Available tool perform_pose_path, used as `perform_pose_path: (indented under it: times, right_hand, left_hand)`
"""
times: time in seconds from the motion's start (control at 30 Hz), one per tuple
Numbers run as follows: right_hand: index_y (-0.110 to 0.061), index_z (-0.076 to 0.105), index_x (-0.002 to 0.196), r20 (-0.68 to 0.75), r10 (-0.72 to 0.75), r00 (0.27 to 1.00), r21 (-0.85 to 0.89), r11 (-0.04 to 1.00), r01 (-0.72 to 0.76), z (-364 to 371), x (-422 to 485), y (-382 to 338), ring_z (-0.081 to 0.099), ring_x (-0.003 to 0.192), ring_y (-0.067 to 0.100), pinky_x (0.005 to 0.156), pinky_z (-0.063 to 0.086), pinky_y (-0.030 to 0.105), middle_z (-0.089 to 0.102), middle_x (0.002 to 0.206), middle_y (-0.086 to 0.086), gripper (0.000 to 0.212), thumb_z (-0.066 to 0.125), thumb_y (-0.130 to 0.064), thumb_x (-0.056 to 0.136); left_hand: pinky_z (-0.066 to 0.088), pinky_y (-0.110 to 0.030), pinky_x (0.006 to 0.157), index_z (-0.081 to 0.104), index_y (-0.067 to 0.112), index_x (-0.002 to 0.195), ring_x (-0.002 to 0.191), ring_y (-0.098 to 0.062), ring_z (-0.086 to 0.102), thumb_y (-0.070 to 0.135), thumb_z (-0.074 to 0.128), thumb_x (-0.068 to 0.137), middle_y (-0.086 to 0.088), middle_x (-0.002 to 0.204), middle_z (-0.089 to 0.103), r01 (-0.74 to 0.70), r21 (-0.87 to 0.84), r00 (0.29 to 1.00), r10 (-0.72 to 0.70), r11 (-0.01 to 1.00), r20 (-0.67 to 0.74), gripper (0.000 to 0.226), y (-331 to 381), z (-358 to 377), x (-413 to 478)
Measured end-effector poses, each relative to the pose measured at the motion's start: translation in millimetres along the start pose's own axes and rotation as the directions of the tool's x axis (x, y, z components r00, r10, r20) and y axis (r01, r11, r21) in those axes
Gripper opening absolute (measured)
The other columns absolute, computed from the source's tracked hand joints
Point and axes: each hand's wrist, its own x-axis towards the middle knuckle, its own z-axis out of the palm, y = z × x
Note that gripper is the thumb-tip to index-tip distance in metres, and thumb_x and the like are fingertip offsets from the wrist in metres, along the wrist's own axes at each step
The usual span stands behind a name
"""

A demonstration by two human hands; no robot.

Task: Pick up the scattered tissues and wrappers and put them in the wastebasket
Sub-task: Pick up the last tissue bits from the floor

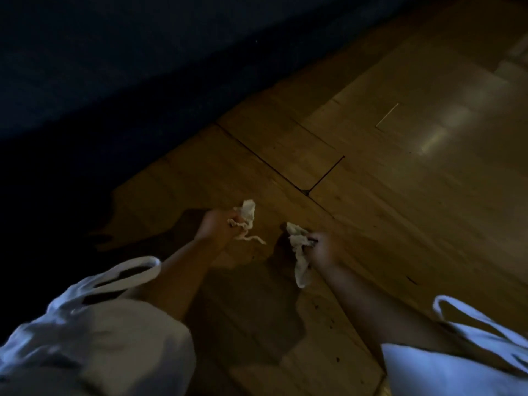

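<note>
Head view looked down in dim light at a wooden floor [371, 195]. The left hand [217, 227] clenched a crumpled white tissue [246, 217], a twisted strand trailing below its fingers [232, 221]. The right hand [323, 248] gripped a second tissue [298, 252], which hung from its curled fingers. Both tissues were held over the floor, near each other but apart.

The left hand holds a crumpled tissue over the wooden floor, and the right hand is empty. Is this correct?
One part is wrong. The right hand is not empty: it grips a second tissue, as the head view shows. The rest stands: the left hand holds a crumpled tissue over the wooden floor.
</note>
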Motion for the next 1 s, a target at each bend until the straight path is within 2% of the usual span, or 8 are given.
perform_pose_path:
  times: [0.13, 0.3, 0.43, 0.53, 0.63, 0.73, 0.8, 1.0]
  right_hand:
    - [0.003, 0.054, 0.122, 0.023, 0.046, 0.999, 0.151, 0.987, -0.049, 2, -35, -13, 0.052, 0.117, 0.031, 0.090, 0.040, 0.029, 0.055, 0.127, 0.017, 0.030, 0.048, -0.001, 0.093]
    - [0.003, 0.052, 0.125, 0.057, 0.021, 0.998, 0.254, 0.966, -0.035, 8, -81, -25, 0.053, 0.117, 0.034, 0.056, 0.038, 0.007, 0.056, 0.127, 0.021, 0.034, 0.050, 0.001, 0.091]
    - [0.001, 0.050, 0.128, 0.070, 0.043, 0.997, 0.372, 0.926, -0.066, 16, -110, -33, 0.057, 0.109, 0.032, 0.055, 0.042, 0.009, 0.057, 0.126, 0.023, 0.038, 0.050, 0.004, 0.090]
    - [-0.001, 0.047, 0.131, 0.097, 0.028, 0.995, 0.407, 0.911, -0.065, 28, -132, -45, 0.059, 0.106, 0.028, 0.062, 0.043, 0.014, 0.057, 0.126, 0.021, 0.042, 0.052, 0.001, 0.090]
    - [-0.004, 0.047, 0.132, 0.192, -0.008, 0.981, 0.419, 0.905, -0.075, 51, -156, -63, 0.059, 0.096, 0.023, 0.069, 0.048, 0.021, 0.059, 0.125, 0.019, 0.044, 0.055, -0.002, 0.089]
    - [-0.004, 0.053, 0.123, 0.315, -0.084, 0.945, 0.434, 0.898, -0.065, 79, -190, -89, 0.060, 0.083, 0.019, 0.070, 0.049, 0.025, 0.065, 0.102, 0.011, 0.035, 0.055, 0.000, 0.088]
    - [-0.003, 0.056, 0.120, 0.386, -0.153, 0.910, 0.461, 0.886, -0.047, 93, -219, -114, 0.060, 0.078, 0.017, 0.071, 0.049, 0.027, 0.064, 0.090, 0.007, 0.034, 0.056, 0.002, 0.087]
    - [-0.005, 0.056, 0.121, 0.509, -0.365, 0.779, 0.483, 0.871, 0.092, 102, -314, -212, 0.060, 0.097, 0.026, 0.091, 0.047, 0.041, 0.065, 0.104, 0.012, 0.036, 0.059, -0.007, 0.085]
  left_hand:
    - [0.037, -0.008, 0.065, 0.069, 0.007, 0.107, 0.104, -0.027, 0.063, 0.014, 0.067, 0.083, -0.009, 0.104, 0.069, 0.040, -0.113, 0.995, -0.050, 0.993, -0.082, 0.025, -17, -8, -55]
    - [0.045, -0.023, 0.082, 0.069, 0.012, 0.102, 0.102, -0.023, 0.063, 0.016, 0.070, 0.081, -0.009, 0.109, 0.068, 0.009, -0.344, 0.974, -0.086, 0.939, -0.208, 0.022, -41, -6, -100]
    - [0.053, -0.025, 0.082, 0.056, 0.019, 0.112, 0.102, -0.012, 0.060, 0.012, 0.071, 0.079, 0.006, 0.109, 0.060, 0.066, -0.599, 0.946, -0.242, 0.798, -0.217, 0.038, -64, -6, -142]
    - [0.055, -0.032, 0.088, 0.051, 0.013, 0.123, 0.107, -0.016, 0.060, 0.004, 0.069, 0.079, 0.000, 0.119, 0.058, 0.036, -0.692, 0.947, -0.246, 0.721, -0.207, 0.049, -86, -18, -181]
    - [0.052, -0.017, 0.079, 0.054, 0.010, 0.122, 0.103, -0.011, 0.057, 0.003, 0.066, 0.081, 0.003, 0.113, 0.055, -0.008, -0.602, 0.942, -0.196, 0.799, -0.273, 0.042, -106, -32, -221]
    - [0.046, -0.001, 0.058, 0.058, -0.003, 0.116, 0.090, -0.002, 0.055, -0.005, 0.063, 0.082, 0.000, 0.105, 0.056, -0.067, -0.574, 0.924, -0.167, 0.816, -0.344, 0.035, -119, -49, -269]
    - [0.044, 0.001, 0.058, 0.060, -0.006, 0.113, 0.077, 0.011, 0.059, -0.010, 0.060, 0.082, 0.005, 0.094, 0.056, -0.092, -0.573, 0.912, -0.162, 0.814, -0.377, 0.031, -125, -64, -307]
    - [0.050, -0.004, 0.068, 0.059, 0.017, 0.118, 0.091, 0.002, 0.056, 0.005, 0.062, 0.086, 0.013, 0.109, 0.055, -0.092, -0.455, 0.847, -0.171, 0.886, -0.503, 0.034, -137, -116, -421]
